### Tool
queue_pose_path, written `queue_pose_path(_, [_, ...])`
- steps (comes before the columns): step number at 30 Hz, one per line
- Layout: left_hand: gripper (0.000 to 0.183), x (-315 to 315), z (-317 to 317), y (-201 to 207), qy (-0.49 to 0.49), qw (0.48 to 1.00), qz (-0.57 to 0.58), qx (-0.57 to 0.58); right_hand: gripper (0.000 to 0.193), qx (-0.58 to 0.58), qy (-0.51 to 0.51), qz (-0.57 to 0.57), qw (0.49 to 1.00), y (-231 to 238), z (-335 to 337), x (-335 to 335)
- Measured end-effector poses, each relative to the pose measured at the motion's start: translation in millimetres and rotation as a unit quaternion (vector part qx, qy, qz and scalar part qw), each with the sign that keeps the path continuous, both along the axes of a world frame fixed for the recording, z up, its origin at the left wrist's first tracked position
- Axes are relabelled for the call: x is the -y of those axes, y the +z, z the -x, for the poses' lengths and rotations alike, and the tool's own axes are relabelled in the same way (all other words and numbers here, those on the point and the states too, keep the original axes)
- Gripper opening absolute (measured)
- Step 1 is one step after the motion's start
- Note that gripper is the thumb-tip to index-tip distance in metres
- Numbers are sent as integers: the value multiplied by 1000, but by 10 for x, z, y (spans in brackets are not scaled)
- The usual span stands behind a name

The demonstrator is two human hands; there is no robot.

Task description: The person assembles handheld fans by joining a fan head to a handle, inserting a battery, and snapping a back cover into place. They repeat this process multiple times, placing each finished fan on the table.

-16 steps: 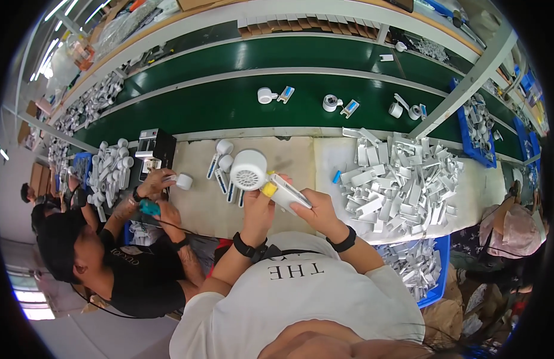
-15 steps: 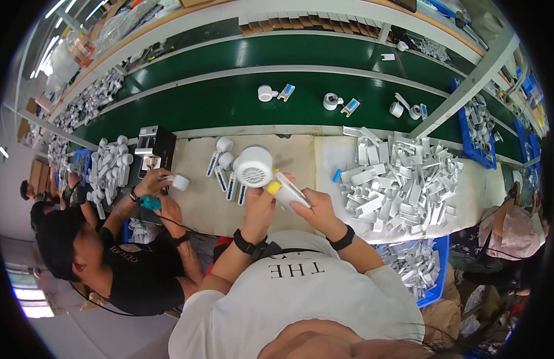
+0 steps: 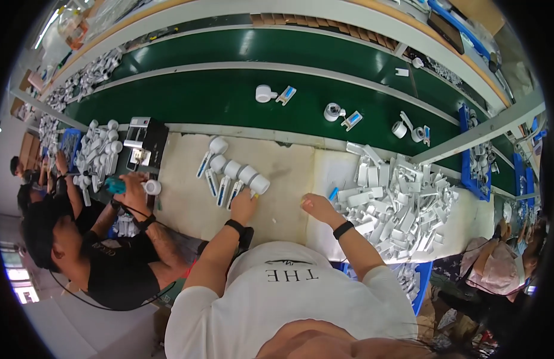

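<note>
The left hand (image 3: 244,207) was closed over the handle of the rightmost white drum-headed device (image 3: 261,183), covering most of that handle. This device lay on the beige worktop (image 3: 277,224), last in a slanting row, with its head touching or just beside the next one. The other four drum-headed devices (image 3: 231,169) stretched up and to the left of it, their slim handles angled toward the near edge and showing dark blue strips.

The right hand (image 3: 320,209) was apart from the row, low over the worktop, its fingers bunched and pointing left. A yellow spot showed at its fingertips, too small to identify, so whether it grasped anything could not be told. A black wristband (image 3: 343,230) circled the right wrist.

Just beyond the right hand lay a small blue cylinder (image 3: 333,193), at the edge of a heaped pile of silvery-white channel-shaped housings (image 3: 402,206). Behind the worktop, loose white heads and handles with blue strips were spread along the green conveyor belt (image 3: 187,99). To the left, near a black-and-silver machine (image 3: 146,143), a co-worker's hand (image 3: 133,194) was around a teal tool (image 3: 115,185)
</note>
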State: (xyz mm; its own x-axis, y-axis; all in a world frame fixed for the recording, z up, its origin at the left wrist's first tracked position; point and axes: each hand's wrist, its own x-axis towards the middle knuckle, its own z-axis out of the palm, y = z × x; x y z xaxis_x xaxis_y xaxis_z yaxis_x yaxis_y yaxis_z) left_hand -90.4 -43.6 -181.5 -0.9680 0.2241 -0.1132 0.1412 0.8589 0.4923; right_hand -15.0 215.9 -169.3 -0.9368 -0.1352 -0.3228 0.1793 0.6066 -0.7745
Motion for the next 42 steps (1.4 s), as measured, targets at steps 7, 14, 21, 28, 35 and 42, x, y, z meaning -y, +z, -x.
queue_pose_path(7, [28,205,156,50,50,999,10,-11,26,-259,-26,-119,958,-99,1918,-299])
queue_pose_path(14, [51,55,-141,523,37,995,2,-93,44,-402,43,-388,828,-242,3499,-286])
queue_pose_path(21, [22,-91,94,328,108,894,-372,224,23,-125,186,-270,936,-56,3389,-133])
queue_pose_path(28, [43,-580,458,682,178,677,-653,289,44,78,-43,233,968,804,1886,268])
queue_pose_path(35, [34,-731,-90,1051,129,685,-649,303,47,-116,-74,55,989,1265,356,595])
queue_pose_path(42, [25,-599,-494,1433,32,694,-663,279,63,-245,-21,-109,963,1620,-443,350])
